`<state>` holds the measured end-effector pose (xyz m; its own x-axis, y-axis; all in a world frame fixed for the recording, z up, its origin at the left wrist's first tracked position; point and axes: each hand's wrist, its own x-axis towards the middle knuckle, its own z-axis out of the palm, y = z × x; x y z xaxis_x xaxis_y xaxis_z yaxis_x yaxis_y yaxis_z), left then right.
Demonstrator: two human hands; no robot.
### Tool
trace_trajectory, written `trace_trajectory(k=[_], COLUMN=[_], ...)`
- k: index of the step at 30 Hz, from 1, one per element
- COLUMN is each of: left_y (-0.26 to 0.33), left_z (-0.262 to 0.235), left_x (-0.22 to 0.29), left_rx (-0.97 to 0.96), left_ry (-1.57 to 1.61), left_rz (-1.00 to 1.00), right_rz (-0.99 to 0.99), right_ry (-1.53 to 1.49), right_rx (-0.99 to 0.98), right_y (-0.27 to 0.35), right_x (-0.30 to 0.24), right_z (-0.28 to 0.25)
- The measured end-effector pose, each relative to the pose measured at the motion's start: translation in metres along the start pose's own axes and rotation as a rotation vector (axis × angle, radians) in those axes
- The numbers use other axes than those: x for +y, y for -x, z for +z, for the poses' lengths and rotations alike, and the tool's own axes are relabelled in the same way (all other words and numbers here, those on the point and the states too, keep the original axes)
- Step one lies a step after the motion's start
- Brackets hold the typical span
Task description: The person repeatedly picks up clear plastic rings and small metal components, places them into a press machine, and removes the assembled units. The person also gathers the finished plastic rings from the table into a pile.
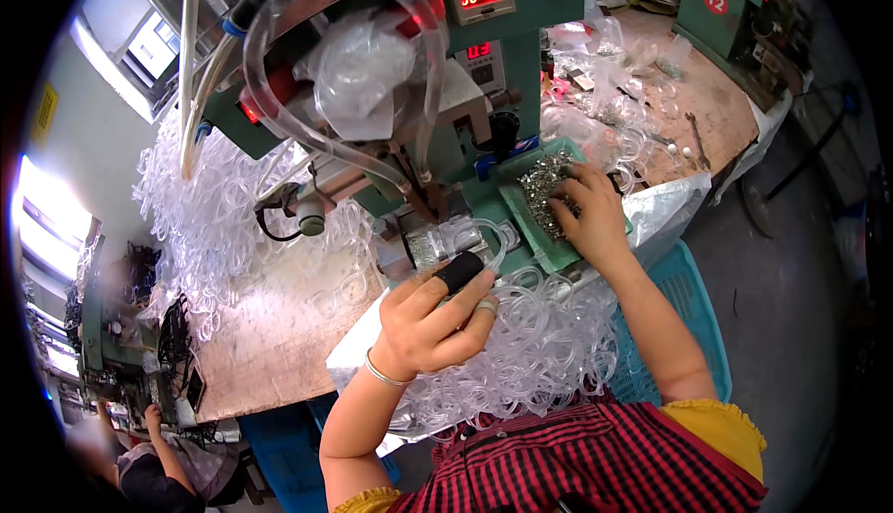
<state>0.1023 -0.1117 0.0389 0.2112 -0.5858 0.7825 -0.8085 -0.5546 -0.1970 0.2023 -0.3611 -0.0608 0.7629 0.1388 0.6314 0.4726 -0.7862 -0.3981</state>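
Observation:
My left hand point(437, 322), with a black sleeve on one finger, a ring and a bangle, is closed on a looped clear plastic tube point(502, 245) just in front of the press. The tube's far part lies by the metal work plate point(426, 245) under the press head point(423, 199). Over on the right, my right hand point(591, 215) reaches into a green tray point(559, 254) of small shiny metal pieces point(541, 187). Its fingers are bent together among the pieces, and what they pinch is hidden.
Many clear tube loops point(530, 346) lie before me, and a bigger heap point(223, 206) covers the bench's left side. The green machine point(516, 6) carries lit displays and a hanging hose. A blue basket point(688, 304) stands at right; a wrench point(698, 139) lies behind. Another person point(167, 466) works far left.

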Motion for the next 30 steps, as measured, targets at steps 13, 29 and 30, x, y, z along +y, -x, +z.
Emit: trace_trajectory(k=[13, 29, 30], left_y=[0.086, 0.232, 0.234], left_z=[-0.067, -0.016, -0.022], left_x=[0.063, -0.109, -0.111], left_rx=[0.027, -0.247, -0.260], left_ry=[-0.552, -0.480, -0.466], left_rz=[-0.665, -1.811, -1.807], right_rz=[0.604, 0.238, 0.283], right_ry=[-0.718, -0.323, -0.331], right_rx=[0.193, 0.131, 0.132], right_y=[0.000, 0.012, 0.026], right_x=[-0.008, -0.027, -0.015], right_z=[-0.014, -0.011, -0.024])
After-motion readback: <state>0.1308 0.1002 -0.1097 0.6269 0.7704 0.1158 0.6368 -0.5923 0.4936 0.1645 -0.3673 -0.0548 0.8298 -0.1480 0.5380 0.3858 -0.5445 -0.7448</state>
